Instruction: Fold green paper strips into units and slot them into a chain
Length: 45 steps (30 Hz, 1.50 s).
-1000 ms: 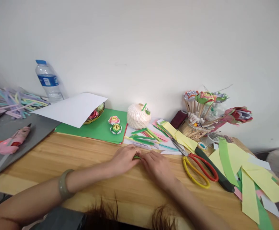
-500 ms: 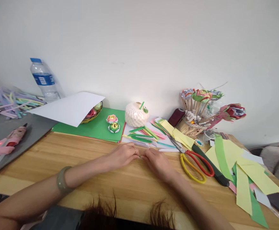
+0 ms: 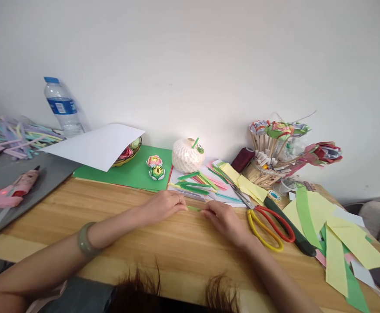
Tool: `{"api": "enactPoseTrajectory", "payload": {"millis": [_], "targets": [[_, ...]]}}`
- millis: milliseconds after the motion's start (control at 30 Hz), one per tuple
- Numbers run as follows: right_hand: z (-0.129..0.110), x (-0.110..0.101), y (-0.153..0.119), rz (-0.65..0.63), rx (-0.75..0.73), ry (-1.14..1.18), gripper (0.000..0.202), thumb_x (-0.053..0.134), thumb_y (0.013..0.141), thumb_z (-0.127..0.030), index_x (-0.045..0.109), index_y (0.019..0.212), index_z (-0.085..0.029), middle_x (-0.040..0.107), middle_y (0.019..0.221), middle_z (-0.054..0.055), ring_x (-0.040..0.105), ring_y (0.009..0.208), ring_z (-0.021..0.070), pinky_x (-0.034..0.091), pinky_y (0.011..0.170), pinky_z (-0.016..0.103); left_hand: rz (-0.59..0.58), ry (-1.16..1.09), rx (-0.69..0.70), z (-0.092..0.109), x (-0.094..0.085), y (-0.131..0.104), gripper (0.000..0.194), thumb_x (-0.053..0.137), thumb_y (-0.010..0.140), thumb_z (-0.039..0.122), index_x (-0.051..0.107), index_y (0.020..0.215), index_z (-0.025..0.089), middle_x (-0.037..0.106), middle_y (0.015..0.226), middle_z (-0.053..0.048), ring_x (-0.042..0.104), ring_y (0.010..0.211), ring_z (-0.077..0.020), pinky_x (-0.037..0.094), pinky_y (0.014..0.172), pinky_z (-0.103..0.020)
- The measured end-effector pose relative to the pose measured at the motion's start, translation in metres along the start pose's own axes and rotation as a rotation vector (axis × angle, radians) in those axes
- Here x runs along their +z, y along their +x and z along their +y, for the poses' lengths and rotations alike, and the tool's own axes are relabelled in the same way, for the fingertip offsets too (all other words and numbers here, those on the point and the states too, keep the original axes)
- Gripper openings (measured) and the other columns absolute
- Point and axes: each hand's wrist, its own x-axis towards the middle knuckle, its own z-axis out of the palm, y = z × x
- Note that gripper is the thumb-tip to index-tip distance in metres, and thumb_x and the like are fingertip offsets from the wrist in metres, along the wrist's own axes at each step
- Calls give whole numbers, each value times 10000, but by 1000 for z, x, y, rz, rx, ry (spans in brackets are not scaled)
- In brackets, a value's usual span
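A thin green paper strip (image 3: 194,208) stretches between my two hands, low over the wooden table (image 3: 111,213). My left hand (image 3: 167,205) pinches its left end, with a ring on one finger. The right end is pinched by my right hand (image 3: 224,217), its fingers curled. Just beyond them, folded green, pink and yellow strips (image 3: 195,184) lie on white paper. Scissors (image 3: 270,224) with one red and one yellow handle rest to the right of my right hand. Two small paper flowers (image 3: 157,172) sit on green sheets (image 3: 131,178).
A white textured ball (image 3: 187,155) stands near the wall. Behind are a water bottle (image 3: 63,108) and a basket of paper flowers on sticks (image 3: 263,174). A pink glue gun (image 3: 12,191) lies at left; yellow paper pieces (image 3: 336,256) spread at right.
My hands have moved slightly apart, and more of the green strip shows between them. The view has shifted a little.
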Motion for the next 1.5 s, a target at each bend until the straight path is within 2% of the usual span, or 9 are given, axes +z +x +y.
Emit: {"api": "enactPoseTrajectory", "payload": {"millis": [267,467,667,900,967,1100,1167,1300,1500], "targets": [[3,-6,2,-41,76,100,176,419,902,-216,575,824,-189,628,727,17,572,660,142,429,615,242,-41,-194,-116,-1,-6,0,252,384,893,136,604,780,180,666,842,15,596,807,-119,415,761,-207],[4,-9,3,-65,144,143,180,454,884,-232,566,751,-185,602,651,-11,526,580,118,391,553,216,-9,-190,-197,0,-8,1,200,452,864,165,589,718,179,623,675,32,576,664,-119,406,651,-208],[2,-12,4,-79,103,170,182,427,896,-236,569,794,-184,614,705,7,542,632,127,413,593,226,24,-128,-84,-4,-7,-1,212,432,907,224,610,799,178,597,668,16,564,680,-128,422,667,-218],[5,-14,3,-7,16,146,194,376,903,-191,569,929,-182,629,795,35,583,723,142,463,655,245,147,-46,51,-9,-4,-3,259,360,922,176,613,974,162,664,891,-52,593,908,-164,461,796,-272],[10,-15,1,52,23,115,210,363,907,-192,567,959,-182,634,776,35,594,715,146,475,650,249,191,-31,43,-11,-5,-4,289,331,921,157,593,1043,162,660,845,-43,599,868,-158,467,780,-277],[26,-14,0,267,120,0,269,323,926,-212,548,1068,-169,648,849,85,610,801,191,487,721,324,394,-15,-187,-13,-12,-5,264,344,919,203,559,1068,166,633,754,-12,592,704,-143,470,709,-270],[31,-11,3,328,150,-61,303,317,929,-209,537,1136,-176,649,952,109,602,896,211,477,787,361,415,-18,-237,-11,-14,-6,238,361,915,228,564,1027,174,633,754,-7,594,703,-145,465,706,-268],[39,-5,15,234,170,-290,369,354,908,-186,489,1251,-208,611,1154,94,569,1042,213,476,841,342,324,-12,-198,-8,-13,-8,237,365,905,207,593,966,194,646,803,-9,601,802,-154,452,750,-270],[66,-24,36,199,301,-477,300,400,890,-184,565,1141,-179,608,1148,96,545,1068,226,455,872,339,273,42,-205,-4,-10,-10,248,371,900,195,616,936,202,676,876,-18,614,844,-161,460,773,-282]]}}
